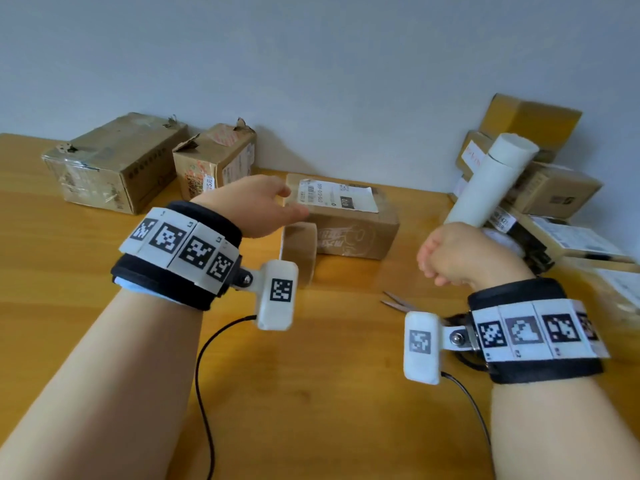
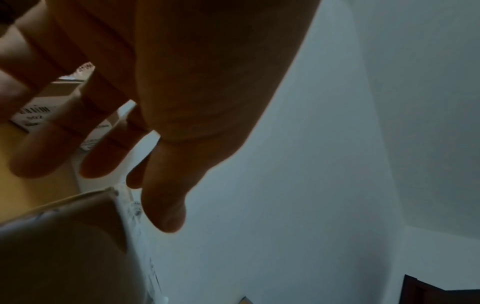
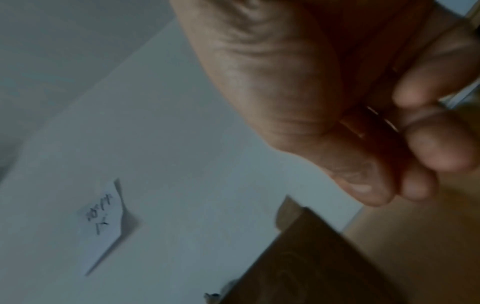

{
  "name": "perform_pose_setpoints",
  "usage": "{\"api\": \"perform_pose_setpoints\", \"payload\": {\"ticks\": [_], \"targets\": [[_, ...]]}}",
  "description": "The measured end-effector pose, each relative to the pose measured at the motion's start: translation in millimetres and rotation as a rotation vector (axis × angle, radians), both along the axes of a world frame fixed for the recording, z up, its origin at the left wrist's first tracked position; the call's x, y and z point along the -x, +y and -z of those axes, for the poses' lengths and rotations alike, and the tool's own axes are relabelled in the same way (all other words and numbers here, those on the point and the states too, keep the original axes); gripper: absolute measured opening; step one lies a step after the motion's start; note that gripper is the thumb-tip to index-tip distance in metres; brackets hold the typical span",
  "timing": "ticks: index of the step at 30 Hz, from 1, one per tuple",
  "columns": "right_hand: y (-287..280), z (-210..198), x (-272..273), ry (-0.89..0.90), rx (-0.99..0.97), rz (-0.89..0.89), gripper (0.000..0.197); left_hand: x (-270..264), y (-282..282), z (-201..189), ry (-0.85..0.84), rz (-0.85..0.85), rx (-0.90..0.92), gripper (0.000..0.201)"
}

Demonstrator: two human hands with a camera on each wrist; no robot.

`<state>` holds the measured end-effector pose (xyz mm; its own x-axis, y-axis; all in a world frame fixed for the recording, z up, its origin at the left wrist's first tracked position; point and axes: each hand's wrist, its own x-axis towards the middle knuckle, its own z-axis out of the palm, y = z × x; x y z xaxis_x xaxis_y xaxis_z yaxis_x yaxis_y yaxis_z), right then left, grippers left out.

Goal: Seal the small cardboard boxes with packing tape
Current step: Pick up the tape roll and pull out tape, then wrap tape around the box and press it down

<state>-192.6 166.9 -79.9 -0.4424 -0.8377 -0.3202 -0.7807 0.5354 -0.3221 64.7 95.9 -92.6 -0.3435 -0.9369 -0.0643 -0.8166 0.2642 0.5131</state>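
A small cardboard box (image 1: 349, 233) with a white shipping label lies flat at the middle of the wooden table (image 1: 329, 393). A brown packing tape roll (image 1: 299, 251) stands on edge against its near left corner. My left hand (image 1: 263, 206) hovers over that corner and the roll, fingers (image 2: 163, 195) straight, holding nothing; the box's corner (image 2: 59, 246) shows beneath them. My right hand (image 1: 457, 251) floats to the right of the box with its fingers (image 3: 428, 148) curled into a loose fist. Faint glints between them are too blurred to name. Scissors (image 1: 398, 301) lie under that wrist.
Two worn boxes (image 1: 114, 164) (image 1: 214, 161) stand at the back left by the wall. A pile of boxes (image 1: 547, 188) with a leaning white tube (image 1: 491, 178) fills the right side. Camera cables (image 1: 204, 375) trail over the near table.
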Motion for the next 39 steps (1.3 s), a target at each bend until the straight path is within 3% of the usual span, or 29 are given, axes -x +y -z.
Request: {"api": "perform_pose_setpoints", "payload": {"ticks": [2, 5, 9, 14, 19, 26, 28, 33, 39], "targets": [[7.6, 0.7, 5.9, 0.042, -0.117, 0.038, 0.023, 0.7, 0.9, 1.0, -0.042, -0.012, -0.038, 0.079], [18.3, 5.0, 11.9, 0.238, -0.229, -0.064, 0.025, 0.6, 5.2, -0.1, -0.066, -0.044, -0.100, 0.090], [34.5, 1.6, 3.9, 0.273, -0.378, -0.213, 0.035, 4.6, 10.2, -0.1, 0.010, -0.093, -0.210, 0.078], [22.8, 17.7, -15.1, 0.310, -0.338, -0.281, 0.042, 1.3, 0.1, 8.6, 0.062, -0.080, -0.322, 0.066], [6.3, 25.1, -21.8, 0.131, -0.101, -0.257, 0.024, -3.4, -3.5, 8.6, 0.172, -0.098, -0.397, 0.058], [1.8, 23.3, -19.1, 0.189, -0.283, -0.376, 0.049, -9.0, -5.5, 10.7, 0.201, -0.128, -0.455, 0.065], [-0.9, 24.5, -20.6, 0.215, -0.275, -0.395, 0.048, -6.4, -5.0, 11.5, 0.237, -0.121, -0.476, 0.063], [1.0, 19.2, -7.0, -0.018, -0.129, -0.368, 0.026, -11.7, -5.6, 10.5, 0.344, -0.073, -0.487, 0.045], [-3.4, 12.2, 1.0, -0.431, 0.067, -0.361, 0.031, -12.8, -8.1, 12.1, 0.504, -0.129, -0.486, 0.031]]}}
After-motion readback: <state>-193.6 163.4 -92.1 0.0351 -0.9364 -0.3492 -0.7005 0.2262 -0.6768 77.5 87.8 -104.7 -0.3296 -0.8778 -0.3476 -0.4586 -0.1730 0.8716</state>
